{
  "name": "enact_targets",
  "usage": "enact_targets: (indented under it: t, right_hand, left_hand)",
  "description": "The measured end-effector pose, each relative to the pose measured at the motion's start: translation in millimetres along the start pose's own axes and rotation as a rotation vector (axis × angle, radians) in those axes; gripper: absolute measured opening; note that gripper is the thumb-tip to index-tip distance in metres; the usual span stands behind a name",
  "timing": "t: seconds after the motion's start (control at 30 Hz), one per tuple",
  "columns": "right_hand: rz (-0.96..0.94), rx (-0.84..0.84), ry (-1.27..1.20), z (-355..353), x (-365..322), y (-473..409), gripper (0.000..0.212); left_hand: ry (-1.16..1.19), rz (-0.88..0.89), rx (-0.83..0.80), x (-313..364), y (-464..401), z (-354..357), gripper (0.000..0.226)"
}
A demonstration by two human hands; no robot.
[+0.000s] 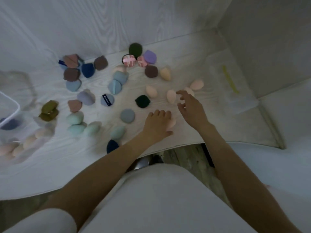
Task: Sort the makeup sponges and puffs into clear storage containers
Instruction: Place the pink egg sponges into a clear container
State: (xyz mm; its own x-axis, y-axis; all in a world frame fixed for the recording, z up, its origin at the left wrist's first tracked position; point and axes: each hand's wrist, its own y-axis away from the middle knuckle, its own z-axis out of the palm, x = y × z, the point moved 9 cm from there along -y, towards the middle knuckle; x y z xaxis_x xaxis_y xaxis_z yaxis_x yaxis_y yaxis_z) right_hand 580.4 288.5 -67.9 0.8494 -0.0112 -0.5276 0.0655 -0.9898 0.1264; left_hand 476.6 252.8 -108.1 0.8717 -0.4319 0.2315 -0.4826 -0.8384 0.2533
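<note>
the left hand (157, 122) lies cupped over a peach sponge (172, 123) on the surface (193, 52), while the right hand (189, 106) hovers spread and empty beside another peach sponge (171, 96). these likely weigh almost nothing and squash, so a light pinch across the fat middle suits. the clear container (10, 106) at far left holds dark blue puffs (10, 124), with peach sponges seemingly in another below it.

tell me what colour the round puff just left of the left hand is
Grey-blue puff, seen best in the head view.

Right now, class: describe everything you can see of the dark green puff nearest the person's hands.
The dark green puff is a rounded, flattish pad, soft and matte-looking, nearly black in the dim light. It lies flat on the white wood-grain table, alone and touching nothing, with peach egg-shaped sponges just beyond it.
</note>
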Motion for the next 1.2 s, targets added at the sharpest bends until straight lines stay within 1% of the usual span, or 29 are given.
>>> enact_targets:
  t: [0.07,0.13,0.2,0.27,0.33,0.4,0.47,0.5,0.53,0.6,0.67,0.73,0.83,0.93,1.0,1.07,1.13,1.2]
  right_hand:
    - [-0.040,-0.016,0.000,4.2,-8.3,-14.0,0.037]
    - [-0.050,-0.057,0.050,12.6,-10.5,-27.1,0.037]
    - [-0.026,-0.138,0.080,27.1,-6.4,-37.1,0.041]
    - [0.006,-0.186,0.051,39.5,-1.3,-42.2,0.049]
    - [0.020,-0.136,0.038,37.0,-1.2,-43.6,0.048]
    - [-0.030,-0.020,0.047,26.2,-16.1,-39.7,0.038]
    - [-0.141,0.104,-0.068,14.8,-46.5,-28.8,0.033]
    - [-0.202,0.111,-0.161,18.2,-71.1,-22.0,0.033]
    - [-0.241,0.069,-0.250,26.8,-94.0,-14.6,0.033]
    - [-0.246,-0.092,-0.397,55.9,-134.3,-3.1,0.034]
    - [-0.256,-0.241,-0.444,91.0,-176.3,7.4,0.033]
    - [-0.269,-0.318,-0.437,118.2,-214.4,12.2,0.031]
    - [-0.276,-0.383,-0.444,154.1,-271.3,14.5,0.029]
    - [-0.349,-0.375,-0.422,180.3,-324.5,12.2,0.026]
    - [-0.396,-0.350,-0.419,192.9,-352.1,9.2,0.026]
    - [-0.425,-0.325,-0.417,202.0,-372.1,7.3,0.026]
    - [-0.437,-0.291,-0.403,208.5,-386.3,5.6,0.026]
    - [-0.416,-0.267,-0.382,212.4,-392.9,3.6,0.027]
  left_hand:
    - [0.008,-0.032,0.066,0.8,-4.1,-1.6,0.041]
    - [0.104,-0.090,0.133,-6.9,-3.0,-11.0,0.033]
    - [0.348,-0.162,0.173,-23.0,5.7,-23.0,0.031]
    - [0.615,-0.216,0.254,-45.0,22.4,-38.5,0.030]
    - [0.747,-0.257,0.345,-69.6,45.2,-50.7,0.030]
    - [0.813,-0.310,0.430,-96.4,76.7,-58.3,0.031]
    - [0.909,-0.382,0.503,-121.7,109.4,-60.5,0.032]
    - [0.947,-0.439,0.544,-138.5,130.5,-60.4,0.032]
    - [0.978,-0.500,0.582,-154.0,150.2,-59.2,0.031]
    - [1.042,-0.614,0.646,-181.2,185.5,-56.5,0.031]
    - [1.104,-0.717,0.728,-207.2,222.7,-56.2,0.032]
    - [1.150,-0.792,0.811,-230.9,256.6,-57.1,0.034]
    - [1.126,-0.869,0.876,-274.2,306.5,-58.1,0.030]
    - [0.968,-0.897,0.962,-323.6,348.4,-72.3,0.023]
    - [0.868,-0.873,0.963,-354.3,357.3,-84.7,0.025]
    - [0.772,-0.850,0.879,-382.5,349.8,-89.2,0.026]
    - [0.655,-0.817,0.725,-407.5,332.6,-86.2,0.027]
    - [0.529,-0.764,0.549,-418.7,314.3,-75.3,0.029]
